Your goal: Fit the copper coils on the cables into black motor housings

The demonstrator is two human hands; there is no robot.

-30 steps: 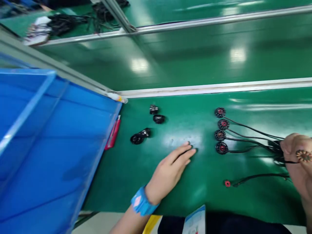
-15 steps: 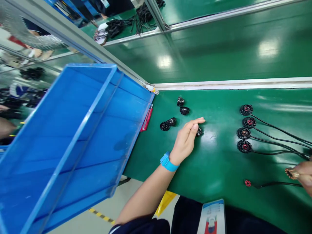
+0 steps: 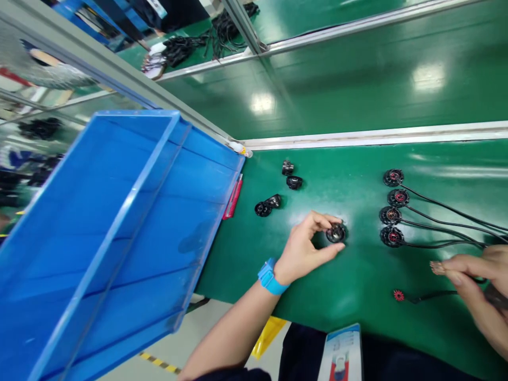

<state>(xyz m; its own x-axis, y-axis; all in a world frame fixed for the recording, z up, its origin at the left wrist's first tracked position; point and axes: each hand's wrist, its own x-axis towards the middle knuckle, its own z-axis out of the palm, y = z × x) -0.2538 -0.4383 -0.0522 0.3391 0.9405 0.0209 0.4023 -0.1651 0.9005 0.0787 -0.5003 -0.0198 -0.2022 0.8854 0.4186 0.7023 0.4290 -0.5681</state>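
Observation:
My left hand (image 3: 307,246), with a blue band at the wrist, has its thumb and fingers around a round black motor housing (image 3: 336,233) low over the green table. The housing's open side faces up. At the right edge, my right hand (image 3: 476,280) pinches a copper-wound motor stator (image 3: 437,268) by its side. A red stator (image 3: 399,295) with a black lead lies on the table below it. Several black motors (image 3: 392,237) with red or copper windings and long black cables lie in a column between my hands.
More black housings (image 3: 294,182) lie farther back, and another pair (image 3: 263,208) sits left of them. A tilted blue bin (image 3: 130,211) fills the left side, beside a red-handled tool (image 3: 233,197). A small white bottle (image 3: 239,148) lies by the white rail (image 3: 357,135).
My left hand has opened its thumb away from the fingers and closed around the black housing, turned open side up. My right hand has come left with the copper stator.

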